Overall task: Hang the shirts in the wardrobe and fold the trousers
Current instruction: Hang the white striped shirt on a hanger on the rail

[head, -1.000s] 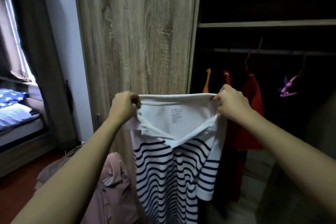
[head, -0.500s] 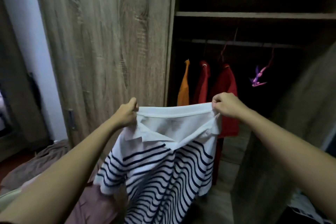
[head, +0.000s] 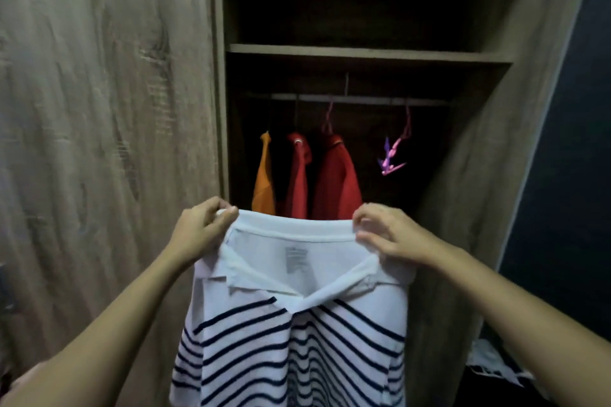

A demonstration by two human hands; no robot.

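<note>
Since neck has to stay open for hanger, left hand (head: 201,228) and right hand (head: 386,236) each pinch top edge of striped shirt (head: 297,324), near me, facing open wardrobe (head: 363,54). Empty pink hanger (head: 393,155) far right of red shirts (head: 337,185), likely next lol.

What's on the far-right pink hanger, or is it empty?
Empty: the pink hanger hangs bare from the rail, right of the red shirt.
</note>
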